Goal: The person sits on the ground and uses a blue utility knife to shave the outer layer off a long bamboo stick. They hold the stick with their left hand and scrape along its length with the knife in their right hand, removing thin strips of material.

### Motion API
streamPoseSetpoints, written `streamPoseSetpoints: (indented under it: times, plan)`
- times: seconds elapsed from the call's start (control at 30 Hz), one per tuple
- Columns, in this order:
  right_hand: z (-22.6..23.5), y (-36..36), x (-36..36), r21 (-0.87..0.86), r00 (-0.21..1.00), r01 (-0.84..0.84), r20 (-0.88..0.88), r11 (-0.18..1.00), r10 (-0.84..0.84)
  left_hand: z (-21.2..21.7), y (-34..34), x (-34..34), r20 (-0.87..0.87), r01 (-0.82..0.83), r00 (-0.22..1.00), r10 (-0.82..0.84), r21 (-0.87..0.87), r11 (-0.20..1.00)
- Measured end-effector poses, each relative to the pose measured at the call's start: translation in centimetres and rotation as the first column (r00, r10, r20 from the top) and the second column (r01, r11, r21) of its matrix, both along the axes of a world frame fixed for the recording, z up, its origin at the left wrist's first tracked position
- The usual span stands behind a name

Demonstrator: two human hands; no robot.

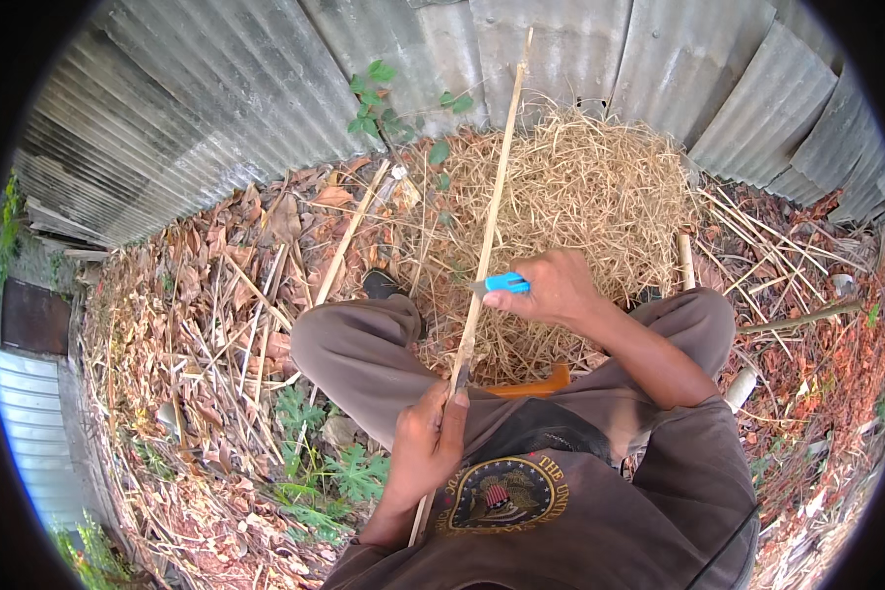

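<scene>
A long, pale bamboo strip (500, 187) slants from beside my body up toward the metal wall. My left hand (430, 440) is wrapped round its lower part, near my belly. Something small and dark, like a blade or pad, shows on the strip just above those fingers; its kind is unclear. My right hand (553, 287) grips a knife with a bright blue handle (507, 283). Its short dark blade lies against the strip, about midway along. The strip's lower end passes under my left forearm.
A heap of thin shavings (590, 197) lies ahead, between my bent legs and the corrugated metal wall (551, 59). Loose sticks (354, 233) and dry leaves cover the ground at left. More sticks (772, 236) lie at right. An orange object (533, 384) is partly hidden between my legs.
</scene>
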State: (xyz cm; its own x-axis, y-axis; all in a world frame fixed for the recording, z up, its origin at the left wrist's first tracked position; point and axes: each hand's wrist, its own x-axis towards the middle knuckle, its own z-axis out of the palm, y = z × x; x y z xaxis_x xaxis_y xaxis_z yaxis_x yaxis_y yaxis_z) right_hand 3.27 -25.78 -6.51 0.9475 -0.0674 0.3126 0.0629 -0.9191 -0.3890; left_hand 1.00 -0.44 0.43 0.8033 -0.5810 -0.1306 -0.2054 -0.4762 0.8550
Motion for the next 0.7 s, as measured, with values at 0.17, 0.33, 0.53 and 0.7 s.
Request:
streamPoseSetpoints:
  times: [0.17,0.33,0.53,0.7]
  plan:
    - [1.2,1.5,-1.0,-0.034,0.981,-0.180,0.074,0.983,0.182,1.1,-0.9,0.3,0.064,-0.037,0.997,0.035,0.035,0.999]
    - [0.5,-0.2,0.6,-0.038,0.991,-0.045,0.126,0.998,0.049,1.0,-1.3,0.6,0.160,-0.022,0.987,0.010,0.072,0.997]
    - [0.0,-4.8,2.2,-0.014,0.973,0.230,-0.010,0.973,-0.230,0.9,-1.6,0.0,0.116,0.035,0.992,-0.043,0.068,0.997]
    - [0.9,-0.1,-0.1,-0.076,0.999,-0.035,-0.013,0.996,0.035,0.9,-1.8,0.3,0.166,-0.027,0.986,0.016,0.069,0.997]
